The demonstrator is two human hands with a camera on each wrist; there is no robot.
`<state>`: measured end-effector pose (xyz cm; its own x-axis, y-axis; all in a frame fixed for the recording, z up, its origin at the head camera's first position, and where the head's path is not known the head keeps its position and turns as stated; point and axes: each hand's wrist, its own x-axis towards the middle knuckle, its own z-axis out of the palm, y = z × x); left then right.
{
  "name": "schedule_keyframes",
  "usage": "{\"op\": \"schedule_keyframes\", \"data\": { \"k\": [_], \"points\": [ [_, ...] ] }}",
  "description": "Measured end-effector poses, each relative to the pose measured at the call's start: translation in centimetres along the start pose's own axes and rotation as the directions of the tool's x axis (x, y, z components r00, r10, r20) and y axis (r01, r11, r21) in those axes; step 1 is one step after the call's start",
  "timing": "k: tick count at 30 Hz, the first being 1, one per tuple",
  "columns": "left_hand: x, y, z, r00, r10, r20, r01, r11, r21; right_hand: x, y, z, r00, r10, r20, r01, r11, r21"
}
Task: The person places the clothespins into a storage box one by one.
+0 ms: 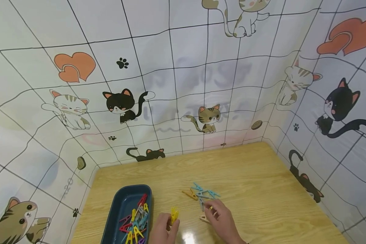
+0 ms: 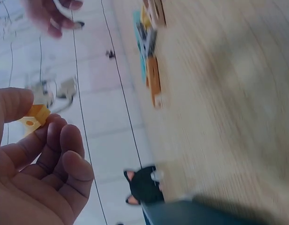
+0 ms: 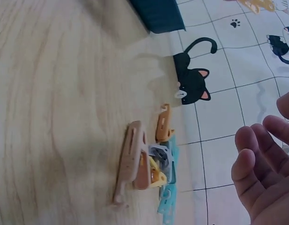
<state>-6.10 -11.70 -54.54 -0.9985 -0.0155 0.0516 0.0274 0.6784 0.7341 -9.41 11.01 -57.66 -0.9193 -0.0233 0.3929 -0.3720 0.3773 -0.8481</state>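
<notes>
My left hand (image 1: 164,230) pinches a yellow clothespin (image 1: 174,215) between thumb and fingers, just right of the tray. In the left wrist view that yellow clothespin (image 2: 36,117) shows at the thumb tip, partly covered. My right hand (image 1: 222,221), fingers loosely bent and holding nothing visible, hovers over a small group of clothespins. In that group are an orange clothespin (image 1: 190,194), a grey clothespin (image 1: 201,203), light blue clothespins (image 1: 213,194) and a beige clothespin (image 1: 204,219). A yellow clothespin (image 3: 157,176) lies among them, mostly hidden by the right hand in the head view.
A dark blue tray (image 1: 117,200) stands on the wooden table (image 1: 247,176) at the left, holding many red, yellow, grey, teal and purple clothespins. A cat-patterned wall covering (image 1: 189,84) rises behind the table and along both sides.
</notes>
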Motion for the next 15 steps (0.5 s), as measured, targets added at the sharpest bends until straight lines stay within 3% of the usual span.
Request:
{"op": "schedule_keyframes", "data": {
  "k": [6, 12, 15],
  "points": [
    [0.3, -1.5, -2.2, 0.987, -0.129, -0.095, 0.138, 0.987, 0.087, -0.5, 0.5, 1.1, 0.999, -0.027, 0.047, 0.028, 0.999, -0.019],
    [0.6, -3.4, -4.0, 0.948, -0.276, -0.162, 0.298, 0.945, 0.134, -0.9, 0.0, 2.4, 0.989, -0.035, 0.145, 0.036, 0.999, -0.006],
    [0.6, -4.5, -4.7, 0.932, -0.309, -0.190, 0.339, 0.929, 0.151, -1.1, -0.2, 3.0, 0.984, -0.045, 0.172, 0.045, 0.999, 0.004]
  ]
}}
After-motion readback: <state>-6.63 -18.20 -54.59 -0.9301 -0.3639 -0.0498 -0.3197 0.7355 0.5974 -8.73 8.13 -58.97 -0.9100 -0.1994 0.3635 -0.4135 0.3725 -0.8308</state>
